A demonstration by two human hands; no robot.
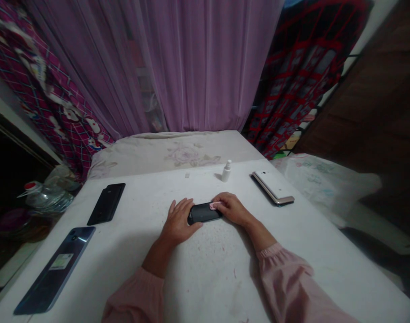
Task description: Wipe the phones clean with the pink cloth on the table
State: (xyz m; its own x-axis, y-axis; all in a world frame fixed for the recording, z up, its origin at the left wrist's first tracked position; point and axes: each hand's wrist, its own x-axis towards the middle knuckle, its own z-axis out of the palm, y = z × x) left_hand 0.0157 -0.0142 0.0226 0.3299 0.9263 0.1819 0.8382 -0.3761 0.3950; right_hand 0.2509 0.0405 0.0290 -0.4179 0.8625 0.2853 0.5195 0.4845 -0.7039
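A small black phone (203, 213) lies on the white table (211, 278) in the middle of the view. My left hand (179, 223) rests at its left end, with the thumb along the near edge and the fingers at the far side, gripping it. Between the thumb and fingers of my right hand (232, 208) is a small pink piece (215, 205), pressed against the right part of the phone's face. Tiny pinkish crumbs are scattered on the table near the phone.
A small white spray bottle (227, 172) stands beyond my hands. Stacked phones (273, 186) lie at right. Black phones (107, 204) and a larger dark blue phone (56, 271) lie at left. A small pale square (187, 175) is near the back. Purple curtains (205, 67) hang behind.
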